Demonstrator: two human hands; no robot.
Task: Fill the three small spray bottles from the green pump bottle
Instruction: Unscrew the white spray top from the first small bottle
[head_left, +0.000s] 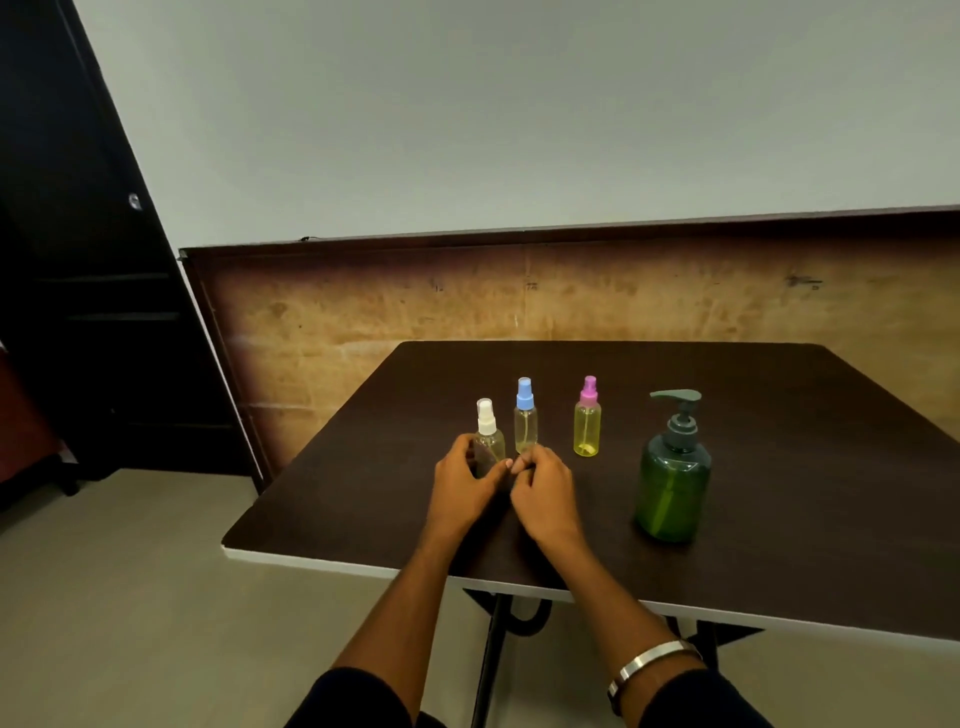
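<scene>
All 3 spray bottles remain capped and the green pump bottle (674, 475) stands untouched at 3 o'clock, so filling looks unstarted. The left hand (464, 480) curls around the white-capped bottle (489, 439); the right hand (545, 491), fingers curled, hovers beside it, grip unclear.

Your left hand (464, 480) curls around the base of the white-capped spray bottle (488, 435) on the dark table (779, 467), while your right hand (545, 488) rests beside it, fingers curled near your left thumb. Behind them stand a blue-capped spray bottle (525, 415) and a pink-capped spray bottle (587, 418), both upright. The green pump bottle (674, 475) stands well apart to your right.
</scene>
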